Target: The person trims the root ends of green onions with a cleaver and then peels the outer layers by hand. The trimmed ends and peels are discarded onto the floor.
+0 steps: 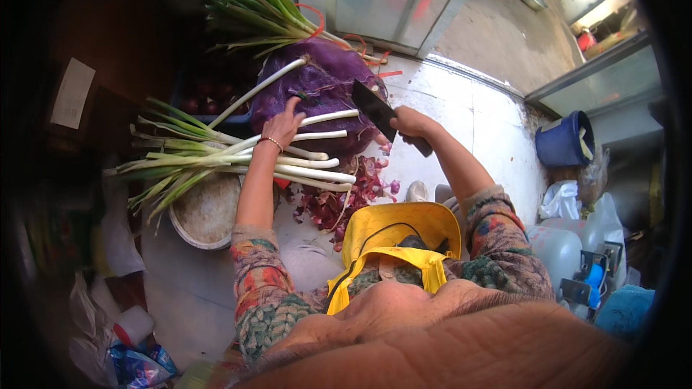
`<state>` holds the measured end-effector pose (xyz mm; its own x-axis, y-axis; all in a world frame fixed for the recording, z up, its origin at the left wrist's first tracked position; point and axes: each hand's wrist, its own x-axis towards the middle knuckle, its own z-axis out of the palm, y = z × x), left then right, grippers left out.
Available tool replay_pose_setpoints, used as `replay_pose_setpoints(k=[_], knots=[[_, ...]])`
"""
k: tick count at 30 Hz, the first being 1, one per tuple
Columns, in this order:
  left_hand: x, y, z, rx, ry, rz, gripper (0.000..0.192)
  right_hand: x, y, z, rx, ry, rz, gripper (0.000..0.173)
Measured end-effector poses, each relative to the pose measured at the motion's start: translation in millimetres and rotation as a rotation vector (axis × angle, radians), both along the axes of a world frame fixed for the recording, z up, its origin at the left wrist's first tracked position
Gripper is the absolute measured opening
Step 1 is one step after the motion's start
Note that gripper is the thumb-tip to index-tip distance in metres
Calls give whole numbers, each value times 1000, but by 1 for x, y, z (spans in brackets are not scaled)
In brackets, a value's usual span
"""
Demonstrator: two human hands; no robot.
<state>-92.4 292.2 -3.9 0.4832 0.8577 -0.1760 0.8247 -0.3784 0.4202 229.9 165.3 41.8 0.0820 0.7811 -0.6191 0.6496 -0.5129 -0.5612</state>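
Observation:
My right hand grips the handle of a cleaver, its dark, broad blade tilted over the edge of a purple mesh sack. With fingers spread, my left hand is at the white stalks of several large green onions; whether it touches them cannot be told. Their leaves fan out to the left over a round metal basin. One more green onion leans against the sack. Red onion skins lie in a heap on the floor below the stalks.
A tied bunch of green onions lies behind the sack. Red onions fill a dark crate at left. A glass door stands ahead. At right are a blue bucket and large plastic bottles. Bags lie lower left.

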Motion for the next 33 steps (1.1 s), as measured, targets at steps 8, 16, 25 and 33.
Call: replay_pose_setpoints(k=[8,16,25,33], knots=[[2,38,-39,587,140,373,74,-3,-39,-6,14,81,-170,24],[-18,56,-43,403,242,389,33,-4,-49,4,92,66,-199,22],[-6,22,-47,431,138,-277,47,-30,-64,34,254,-37,-358,24],[3,8,-53,439,170,-435,34,-34,-79,23,205,-41,-261,23]])
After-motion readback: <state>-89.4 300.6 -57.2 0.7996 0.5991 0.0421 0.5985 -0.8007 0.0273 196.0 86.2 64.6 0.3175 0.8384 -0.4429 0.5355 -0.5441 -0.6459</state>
